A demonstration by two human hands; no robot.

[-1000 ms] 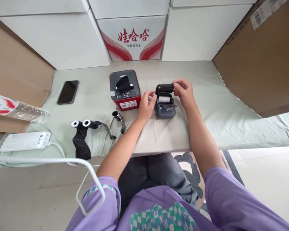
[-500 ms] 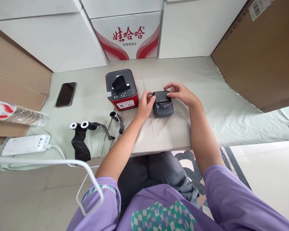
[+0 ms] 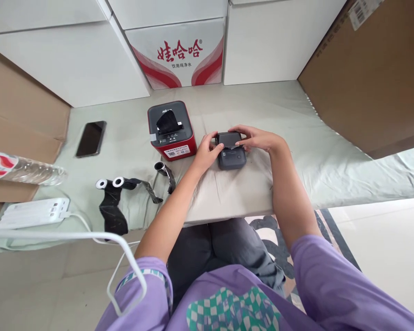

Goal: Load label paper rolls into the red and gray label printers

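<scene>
A small dark grey label printer (image 3: 232, 161) stands on the cloth-covered surface in front of me, its black lid (image 3: 228, 139) apparently tilted up at the front. My left hand (image 3: 206, 152) is closed on the lid's left edge, thumb in front and fingers behind. On the other side my right hand (image 3: 258, 139) grips the lid's right edge between thumb and fingers. A crumpled bit of thin film (image 3: 232, 147) shows under the lid's front edge. What lies inside the printer is hidden. Left of my hands sits a larger red and black printer (image 3: 177, 149) with black film sticking out of its top.
Several white cartons (image 3: 179, 55) line the back, and a brown box (image 3: 365, 82) stands at right. To the left lie a phone (image 3: 91, 139), black film rolls (image 3: 112, 197), a short roll (image 3: 163, 170), a water bottle (image 3: 37, 170) and a power bank (image 3: 34, 213) with a white cable (image 3: 83, 220).
The small printer's lid has lifted and tilted, with both hands now gripping its sides. My right fingers have moved lower along its right edge. The view has shifted slightly.
</scene>
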